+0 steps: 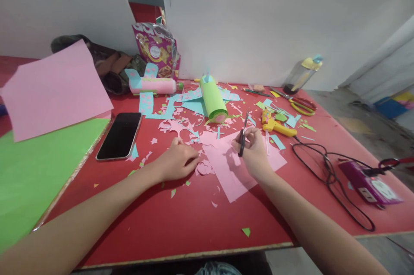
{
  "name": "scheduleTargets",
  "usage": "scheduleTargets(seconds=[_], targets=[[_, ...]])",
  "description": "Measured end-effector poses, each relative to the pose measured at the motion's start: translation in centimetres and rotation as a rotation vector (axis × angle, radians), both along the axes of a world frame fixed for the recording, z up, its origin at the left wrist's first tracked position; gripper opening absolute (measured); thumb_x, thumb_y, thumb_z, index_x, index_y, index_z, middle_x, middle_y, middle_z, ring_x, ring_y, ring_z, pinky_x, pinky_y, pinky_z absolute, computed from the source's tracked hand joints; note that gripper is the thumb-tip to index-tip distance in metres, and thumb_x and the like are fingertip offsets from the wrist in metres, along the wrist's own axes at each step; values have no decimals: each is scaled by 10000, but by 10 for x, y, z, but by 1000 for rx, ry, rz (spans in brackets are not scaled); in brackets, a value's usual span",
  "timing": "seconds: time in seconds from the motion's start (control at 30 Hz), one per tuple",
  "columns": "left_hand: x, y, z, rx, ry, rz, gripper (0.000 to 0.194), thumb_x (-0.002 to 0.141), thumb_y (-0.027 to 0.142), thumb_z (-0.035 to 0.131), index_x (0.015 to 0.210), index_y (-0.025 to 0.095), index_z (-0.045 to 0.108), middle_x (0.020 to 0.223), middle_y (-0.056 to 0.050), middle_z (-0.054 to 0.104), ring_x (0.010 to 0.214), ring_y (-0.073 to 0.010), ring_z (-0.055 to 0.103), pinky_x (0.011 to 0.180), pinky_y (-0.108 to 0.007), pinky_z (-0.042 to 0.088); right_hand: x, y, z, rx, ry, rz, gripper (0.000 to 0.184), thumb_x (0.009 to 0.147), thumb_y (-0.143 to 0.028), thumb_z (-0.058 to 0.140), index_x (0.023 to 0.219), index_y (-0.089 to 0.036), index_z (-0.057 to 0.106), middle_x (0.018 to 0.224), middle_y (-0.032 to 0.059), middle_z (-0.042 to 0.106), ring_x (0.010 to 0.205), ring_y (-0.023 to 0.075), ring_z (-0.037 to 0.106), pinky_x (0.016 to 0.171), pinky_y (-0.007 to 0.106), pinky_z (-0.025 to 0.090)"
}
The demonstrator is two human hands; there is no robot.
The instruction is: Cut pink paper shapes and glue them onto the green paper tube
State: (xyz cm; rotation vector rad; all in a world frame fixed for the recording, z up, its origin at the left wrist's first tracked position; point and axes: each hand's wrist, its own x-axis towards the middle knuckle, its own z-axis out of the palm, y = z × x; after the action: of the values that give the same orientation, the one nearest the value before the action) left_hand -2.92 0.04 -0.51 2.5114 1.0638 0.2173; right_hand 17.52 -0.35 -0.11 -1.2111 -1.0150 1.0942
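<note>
My right hand (255,150) is closed around the black handles of a pair of scissors (243,133), blades pointing up and away, above a cut pink paper sheet (233,167) lying on the red table (194,223). My left hand (177,162) rests on the table with fingers curled, its fingertips pinching a small pink paper cut-out (204,167) at the sheet's left edge. Pink and blue scraps lie scattered around both hands.
A black phone (120,135) lies left of my hands. Farther back are a green paper-wrapped roll (213,99), a pink-wrapped bottle (152,85), a snack bag (157,48), a yellow glue gun (274,124) with black cord (326,171), yellow-handled scissors (300,104). Large pink (51,89) and green sheets (29,171) sit left.
</note>
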Motion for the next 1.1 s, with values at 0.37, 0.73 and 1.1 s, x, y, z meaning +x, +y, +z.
scheduleTargets(seconds=[0.37, 0.73, 1.1], targets=[[-7, 8, -6, 116, 60, 24, 286, 817, 199, 296, 553, 150, 395, 559, 10, 474, 519, -97, 340, 717, -341, 238, 7, 9, 0, 39, -17, -86, 345, 516, -75, 578, 701, -238, 337, 624, -85, 439, 527, 83, 458, 449, 204, 361], [-18, 20, -2, 30, -75, 162, 308, 844, 266, 261, 612, 160, 435, 580, 13, 479, 554, -111, 393, 740, -335, 294, 13, 12, 2, 14, -38, -116, 360, 513, -94, 581, 705, -242, 315, 618, -86, 425, 485, 80, 444, 407, 194, 350], [-35, 32, 3, 12, -85, 158, 303, 821, 248, 312, 576, 158, 465, 573, -4, 504, 548, -110, 441, 570, -233, 335, 14, 15, -1, 32, -26, -117, 357, 509, -91, 586, 699, -241, 324, 626, -82, 436, 522, 85, 456, 442, 201, 350]])
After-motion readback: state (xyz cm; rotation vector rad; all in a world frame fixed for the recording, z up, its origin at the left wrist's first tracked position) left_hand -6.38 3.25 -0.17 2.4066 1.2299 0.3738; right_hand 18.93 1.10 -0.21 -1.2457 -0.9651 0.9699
